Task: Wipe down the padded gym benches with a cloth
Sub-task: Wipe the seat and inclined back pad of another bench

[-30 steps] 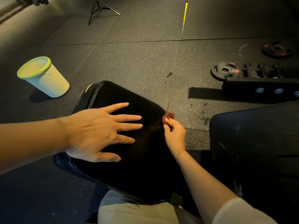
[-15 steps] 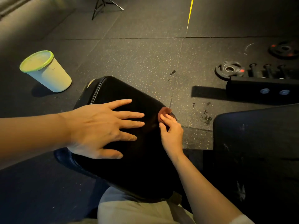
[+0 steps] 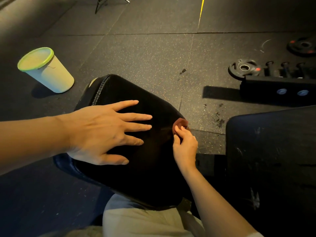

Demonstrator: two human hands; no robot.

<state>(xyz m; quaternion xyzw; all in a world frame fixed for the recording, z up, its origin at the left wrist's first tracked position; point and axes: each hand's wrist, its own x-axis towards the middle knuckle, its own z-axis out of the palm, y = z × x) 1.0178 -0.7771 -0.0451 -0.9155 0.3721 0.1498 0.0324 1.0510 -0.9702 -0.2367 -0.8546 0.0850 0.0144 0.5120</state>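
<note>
A black padded bench seat fills the middle of the view. My left hand lies flat on top of the pad with its fingers spread. At the pad's right edge my right hand pinches a small reddish-brown piece with fingertips and thumb; I cannot tell whether it is a cloth. A second black pad with white scuff marks stands to the right.
A cream bucket with a green rim stands on the rubber floor at the left. Weight plates and a black bar-shaped piece of equipment lie at the right. A tripod's legs show at the top. My light trousers are below.
My right hand has shifted slightly up along the pad's right edge, and more of the reddish piece shows. My left hand stays flat on the pad.
</note>
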